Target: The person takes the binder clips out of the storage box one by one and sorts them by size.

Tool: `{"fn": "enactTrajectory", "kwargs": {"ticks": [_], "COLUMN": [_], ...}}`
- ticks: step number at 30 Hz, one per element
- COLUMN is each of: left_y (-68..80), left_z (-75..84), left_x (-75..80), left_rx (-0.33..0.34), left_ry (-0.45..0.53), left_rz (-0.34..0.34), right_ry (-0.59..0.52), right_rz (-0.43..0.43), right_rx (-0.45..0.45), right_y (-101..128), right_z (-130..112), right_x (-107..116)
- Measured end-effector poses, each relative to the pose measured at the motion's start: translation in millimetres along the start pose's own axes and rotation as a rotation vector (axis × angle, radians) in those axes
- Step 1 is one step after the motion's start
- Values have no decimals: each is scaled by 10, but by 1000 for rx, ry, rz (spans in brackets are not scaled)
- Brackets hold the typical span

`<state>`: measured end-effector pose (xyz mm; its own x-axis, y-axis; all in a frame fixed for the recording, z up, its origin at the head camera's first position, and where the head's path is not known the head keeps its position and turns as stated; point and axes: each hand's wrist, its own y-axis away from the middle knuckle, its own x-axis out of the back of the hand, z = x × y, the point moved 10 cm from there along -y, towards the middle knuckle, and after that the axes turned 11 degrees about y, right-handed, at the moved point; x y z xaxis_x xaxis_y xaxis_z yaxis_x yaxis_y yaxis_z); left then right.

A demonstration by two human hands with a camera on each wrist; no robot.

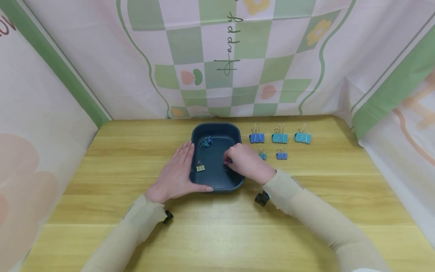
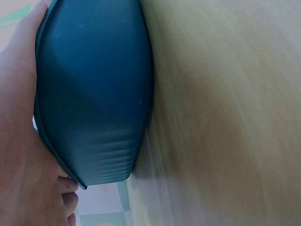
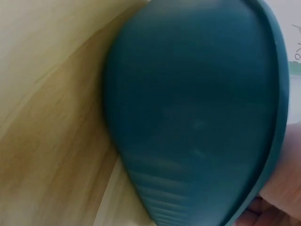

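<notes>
My left hand (image 1: pixel 175 173) lies along the left side of a dark blue tray (image 1: pixel 217 187), fingers straight and thumb stretched over the near rim. My right hand (image 1: pixel 246 160) reaches over the tray's right rim with fingers curled, pinching a small dark binder clip (image 1: pixel 226 167) mostly hidden by the fingers. Inside the tray are a yellow binder clip (image 1: pixel 200 167) near the left wall and some small blue clips (image 1: pixel 206 141) bunched at the far left. Both wrist views show mainly the tray's outer wall (image 2: pixel 94 84), with the right fingers (image 3: pixel 263 214) partly visible beyond the rim.
Right of the tray, larger binder clips stand in a row: a blue one (image 1: pixel 256 137), a teal one (image 1: pixel 279 137) and another teal one (image 1: pixel 303 137). Before them are a small teal clip (image 1: pixel 262 155), partly behind my right hand, and a small blue clip (image 1: pixel 281 155).
</notes>
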<state>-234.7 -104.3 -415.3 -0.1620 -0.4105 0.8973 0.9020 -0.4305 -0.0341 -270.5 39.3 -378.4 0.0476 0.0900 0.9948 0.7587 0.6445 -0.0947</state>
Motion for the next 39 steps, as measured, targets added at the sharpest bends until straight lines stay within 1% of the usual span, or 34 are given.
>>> {"fn": "enactTrajectory", "kwargs": {"ticks": [5,8,10,14,17,21,24,31,35,39], "left_y": [1,3,4,1,-2,-1,-1,-4,-4,-4], "left_z": [9,16,18,14,10,16,21,14,7,16], "left_x": [6,11,11,4,-1,5,7,4,3,13], "left_rx": [2,3,4,8,11,2,-3,11,14,2], "left_ry": [9,14,19,20,17,12,10,21,20,19], "left_rz": [-3,-5,-8,-16,-20,-15,-12,-19,-19,-10], "right_ry": [-89,-141,-185,-312,-370,-367,-340,-282,-273,-253], "right_rz": [-9,-25,-39,-75,-112,-141,-128,-95,-112,-147], "right_rx": [-27,-24,-15,11,47,71,69,46,29,6], "right_y": [-26,-61,-93,-151,-176,-189,-194,-169,-132,-102], "right_z": [19,3,-18,-69,-117,-152,-150,-109,-112,-141], "right_x": [-15,-41,-68,-124,-161,-191,-184,-117,-113,-161]}}
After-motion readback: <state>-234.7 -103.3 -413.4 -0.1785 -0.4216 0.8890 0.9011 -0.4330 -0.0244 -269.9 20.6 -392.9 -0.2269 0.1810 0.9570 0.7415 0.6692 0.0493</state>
